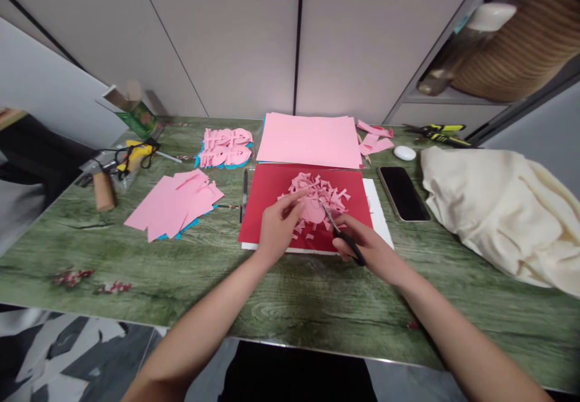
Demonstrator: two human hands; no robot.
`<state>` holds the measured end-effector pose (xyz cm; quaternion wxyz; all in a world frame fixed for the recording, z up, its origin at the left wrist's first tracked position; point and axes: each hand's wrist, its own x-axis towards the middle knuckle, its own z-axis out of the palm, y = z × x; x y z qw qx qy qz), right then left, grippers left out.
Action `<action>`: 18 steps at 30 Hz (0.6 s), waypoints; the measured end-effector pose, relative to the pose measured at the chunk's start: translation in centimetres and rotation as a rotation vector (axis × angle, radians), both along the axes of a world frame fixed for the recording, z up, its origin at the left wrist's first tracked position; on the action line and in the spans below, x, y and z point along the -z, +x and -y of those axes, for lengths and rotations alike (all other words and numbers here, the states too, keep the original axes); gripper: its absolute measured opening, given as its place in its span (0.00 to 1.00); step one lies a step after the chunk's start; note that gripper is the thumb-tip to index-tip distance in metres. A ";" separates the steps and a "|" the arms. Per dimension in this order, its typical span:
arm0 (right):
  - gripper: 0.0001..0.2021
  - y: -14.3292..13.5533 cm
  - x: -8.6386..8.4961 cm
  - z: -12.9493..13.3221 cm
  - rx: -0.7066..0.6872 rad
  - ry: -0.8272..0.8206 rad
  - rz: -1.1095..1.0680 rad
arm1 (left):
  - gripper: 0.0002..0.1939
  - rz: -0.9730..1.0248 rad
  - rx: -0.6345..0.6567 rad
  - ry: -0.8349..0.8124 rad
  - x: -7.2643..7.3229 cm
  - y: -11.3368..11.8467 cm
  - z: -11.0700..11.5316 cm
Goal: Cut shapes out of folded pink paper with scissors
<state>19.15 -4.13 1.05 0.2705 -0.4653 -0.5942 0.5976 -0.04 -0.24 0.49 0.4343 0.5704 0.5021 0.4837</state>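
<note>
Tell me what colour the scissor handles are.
The scissor handles are black, seen in the head view.

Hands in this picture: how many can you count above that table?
2. The left hand is over the red sheet, holding a pink paper piece; the right hand holds scissors beside it. No others show.

Pink scraps (335,199), red sheet (261,205), green table (181,281), possibly floral red print (73,277).

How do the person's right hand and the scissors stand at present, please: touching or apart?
Touching: the head view shows the right hand gripping the scissors by their black handles.
</note>
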 end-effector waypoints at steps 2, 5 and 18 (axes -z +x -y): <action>0.10 0.0 0.0 0.0 -0.004 0.007 0.014 | 0.15 0.008 -0.004 -0.005 0.1 0.0 0.0; 0.11 0.0 -0.1 0.0 -0.006 0.007 0.027 | 0.15 -0.003 -0.010 -0.001 0.1 0.0 -0.1; 0.11 0.0 0.0 0.0 -0.003 0.006 0.063 | 0.15 -0.002 -0.010 0.006 0.2 0.0 -0.2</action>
